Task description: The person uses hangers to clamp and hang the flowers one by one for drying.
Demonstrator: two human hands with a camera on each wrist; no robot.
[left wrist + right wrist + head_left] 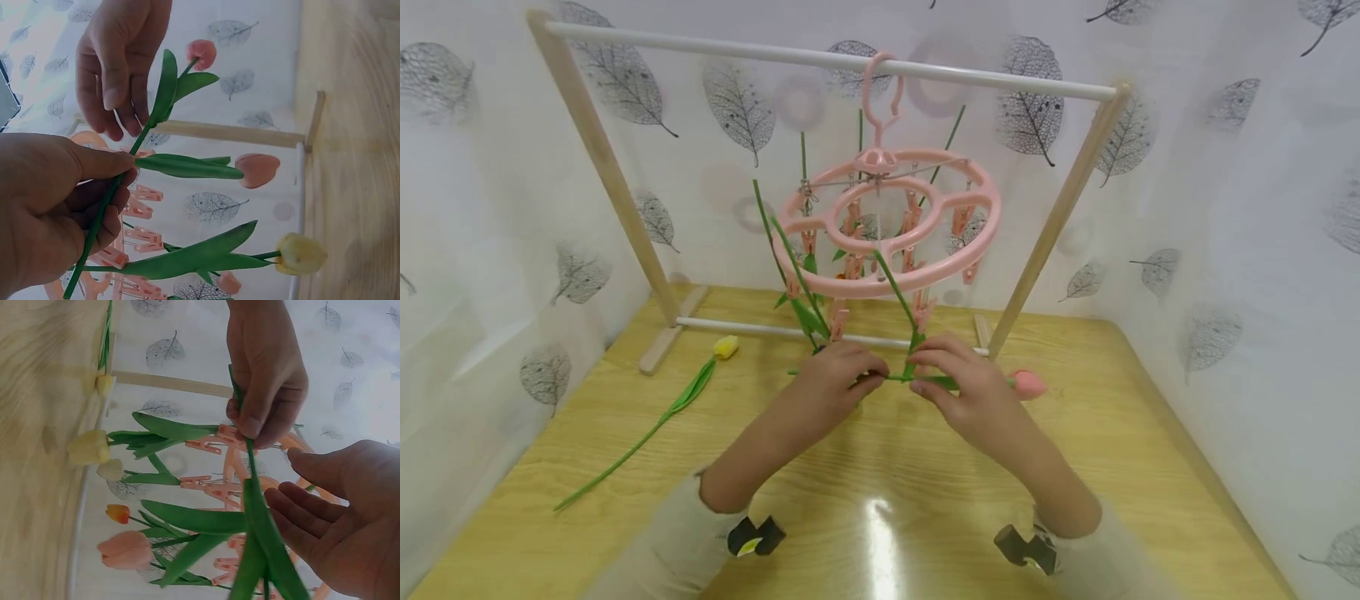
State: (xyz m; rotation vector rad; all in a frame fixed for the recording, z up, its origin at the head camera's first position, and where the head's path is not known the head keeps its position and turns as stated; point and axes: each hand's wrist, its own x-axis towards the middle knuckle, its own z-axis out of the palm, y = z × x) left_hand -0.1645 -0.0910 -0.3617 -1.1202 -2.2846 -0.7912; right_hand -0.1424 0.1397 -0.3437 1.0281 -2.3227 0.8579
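Note:
My left hand (831, 379) pinches the green stem (99, 231) of a pink artificial tulip (1028, 384) between thumb and fingers. The tulip lies crosswise below the hanger, its bloom to the right. Beside its leaves (253, 550), my right hand (973, 387) has its fingers loosely extended, not closed round the stem. Just beyond hangs a round pink clip hanger (876, 160). Its clips (195, 482) hold several tulips bloom down, among them a yellow tulip (301, 253), a pink one (125, 551) and an orange one (117, 514).
The hanger hooks over the white top bar (715, 48) of a rack with wooden posts (606, 167). Near the rack's left foot, another yellow tulip (725, 347) lies on the wood-grain table (880, 467). A leaf-patterned curtain (1210, 208) surrounds the table's back and sides.

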